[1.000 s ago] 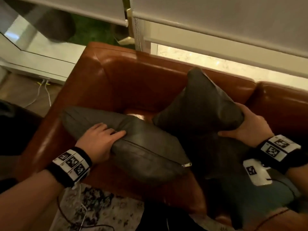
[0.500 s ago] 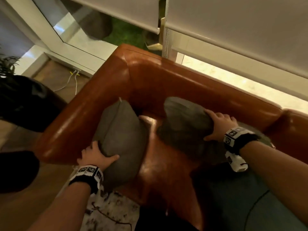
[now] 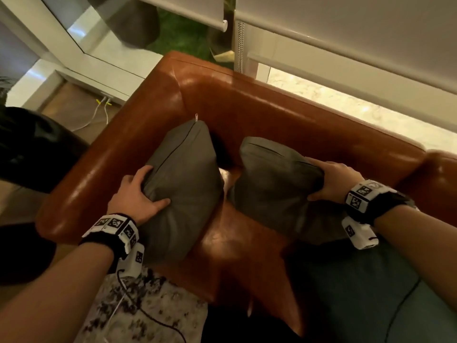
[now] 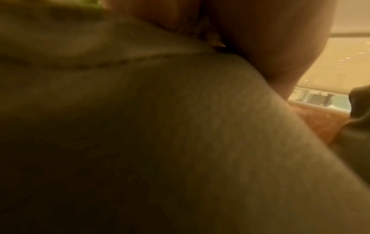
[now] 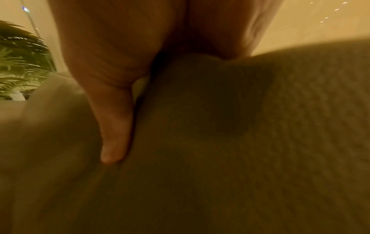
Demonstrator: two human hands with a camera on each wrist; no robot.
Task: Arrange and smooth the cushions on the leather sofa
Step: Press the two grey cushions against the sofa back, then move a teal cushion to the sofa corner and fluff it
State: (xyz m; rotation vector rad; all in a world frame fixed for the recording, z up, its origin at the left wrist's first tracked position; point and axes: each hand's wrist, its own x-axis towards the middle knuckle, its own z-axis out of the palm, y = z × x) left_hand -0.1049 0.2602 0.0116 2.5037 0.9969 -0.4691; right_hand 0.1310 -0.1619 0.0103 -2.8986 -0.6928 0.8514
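Two dark grey cushions stand on the brown leather sofa [image 3: 284, 112]. The left cushion [image 3: 183, 179] leans against the armrest, its zip seam running up to a pull at the top. My left hand [image 3: 141, 191] grips its near edge, thumb on the front face and fingers behind. The right cushion [image 3: 272, 184] leans toward the backrest. My right hand [image 3: 329, 179] grips its right edge, thumb underneath. In the left wrist view the grey fabric [image 4: 160, 126] fills the frame. The right wrist view shows my thumb [image 5: 114, 126] pressed into the fabric [image 5: 240, 142].
A blue-grey cushion or throw [image 3: 358, 293] lies on the seat at the lower right. A patterned rug [image 3: 148, 305] with a cable lies below the sofa's front. Window blinds [image 3: 346, 26] hang behind the backrest. A dark round object [image 3: 32, 144] sits left of the armrest.
Both cushions were lying across each other a second ago; now they stand apart, the left one turned upright against the armrest and the right one set toward the backrest.
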